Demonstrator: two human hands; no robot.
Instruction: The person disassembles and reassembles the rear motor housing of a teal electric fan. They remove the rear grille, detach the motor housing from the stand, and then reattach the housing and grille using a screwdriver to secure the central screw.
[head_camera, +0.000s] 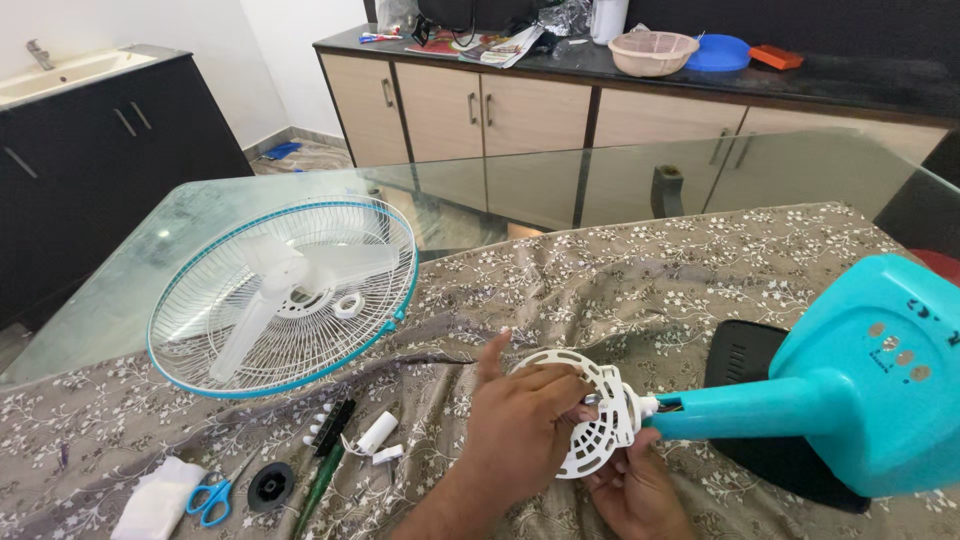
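A turquoise fan body (860, 385) lies on its side at the right, its neck pointing left. At the end of that neck sits a round white vented motor housing (597, 435). My left hand (520, 425) covers the housing from the front, fingers curled over its rim. Below it, my right hand (635, 490) holds the housing from underneath, close to the neck joint. A wire fan guard (285, 295) with a turquoise rim lies flat at the left with the translucent white blade (270, 290) resting in it.
A floral cloth (640, 270) covers the glass table (520, 190). Near the front edge lie blue-handled scissors (210, 497), a black round cap (270, 487), a green screwdriver (318, 487), a small white part (377, 433) and folded white cloth (155, 500). Cabinets stand behind.
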